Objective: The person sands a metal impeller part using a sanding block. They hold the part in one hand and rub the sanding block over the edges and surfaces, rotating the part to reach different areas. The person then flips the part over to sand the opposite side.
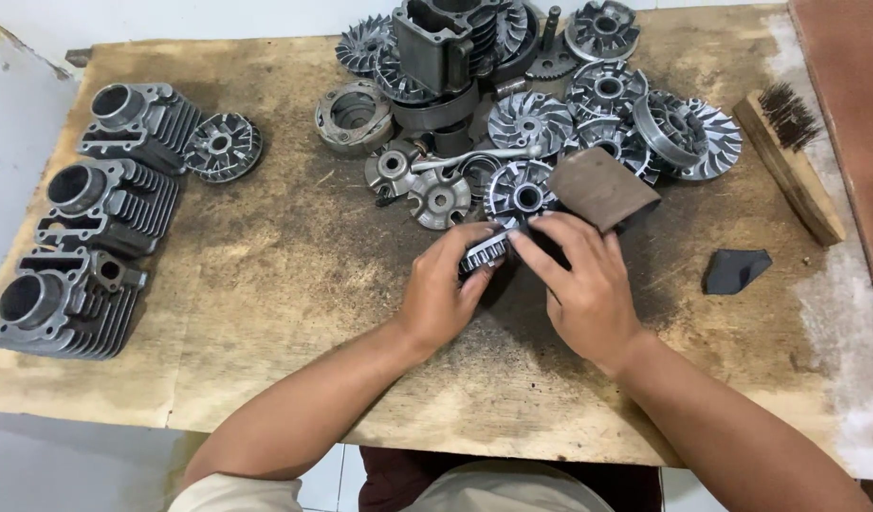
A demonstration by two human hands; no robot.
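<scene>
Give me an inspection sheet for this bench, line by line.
Surface: worn, stained wooden board, dark grime near the middle.
Job's things: finned metal part held by both hands; brown sandpaper sheet at the right fingertips.
Clutter: pile of pulley discs at the back; three cylinder blocks in a row at left; wire brush and dark scrap at right.
Grippers: left hand and right hand both grip the part.
Cables: nothing seen.
Surroundings: pale floor.

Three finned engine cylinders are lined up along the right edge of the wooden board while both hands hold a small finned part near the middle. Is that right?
Not quite. The head view shows the three finned cylinders along the board's left edge, not the right. The left hand and right hand do hold a small finned part near the middle.
</scene>
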